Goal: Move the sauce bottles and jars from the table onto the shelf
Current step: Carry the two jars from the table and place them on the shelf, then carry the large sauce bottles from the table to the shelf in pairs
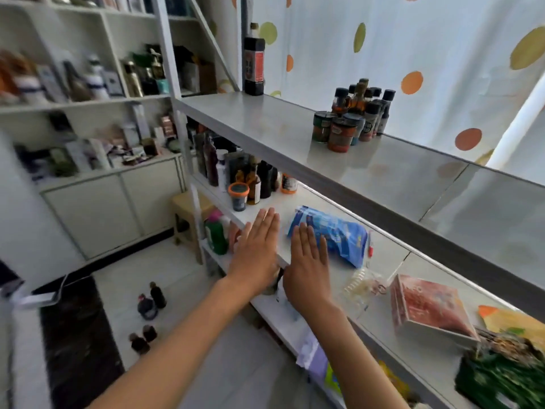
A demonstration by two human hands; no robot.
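Glossy shelf (295, 125), crinkled plastic bag (330, 234)

Bag (330, 234) right of bottles (250, 178), seemingly.

Two bare forearms (no sleeves, no jewellery)

No lettering is reading legibly anywhere. Labels are showing as blurred patches on the tall dark bottle with a red label (254, 66) at upper centre and on the crumpled blue plastic bag (330, 233) mid-frame.
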